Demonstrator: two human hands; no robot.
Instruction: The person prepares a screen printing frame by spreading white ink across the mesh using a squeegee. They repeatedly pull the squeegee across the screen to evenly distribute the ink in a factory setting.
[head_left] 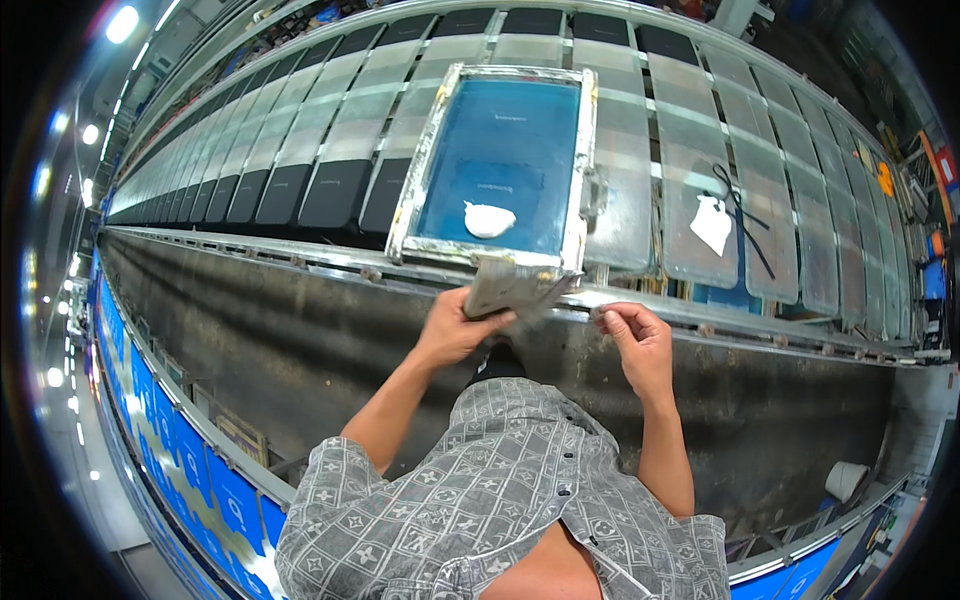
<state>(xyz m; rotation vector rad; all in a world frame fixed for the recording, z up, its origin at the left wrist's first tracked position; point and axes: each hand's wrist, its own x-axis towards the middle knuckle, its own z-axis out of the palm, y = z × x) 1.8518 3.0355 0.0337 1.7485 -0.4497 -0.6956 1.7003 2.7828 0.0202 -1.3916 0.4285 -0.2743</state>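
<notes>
Your left hand (pixel 450 325) has a solid grip on a flat grey tool (pixel 495 287), thumb on the near side. The tool is smeared with motion blur, so its right end is hard to make out. It sits at the near edge of the frame (pixel 590 150), overlapping it from up here, and I can't tell if the two touch. Your right hand (pixel 642 340) is off to the right, well apart from the left one, with thumb and fingertips drawn in close together. Can't tell if you've got something small pinched in there.

Just past the tool, the frame lies on the table (pixel 618 215), pale and splotchy around the edges, with a blue mesh (pixel 505 140) inside. There's a white blob (pixel 490 220) on the mesh, toward the near end and a bit left of centre.

Left of the frame, black pieces (pixel 335 190) line the near ends of the glassy panels, and another row runs along the far ends. On the right side you've got a white scrap (pixel 711 228) lying on a panel, with what look like black scissors (pixel 739 205) just right of it. A metal rail (pixel 650 312) runs along the table's near edge.

Nearer in, there's dark floor (pixel 300 340) around you, blue panels (pixel 190 450) to the near left and a white bucket (pixel 847 481) to the near right.
</notes>
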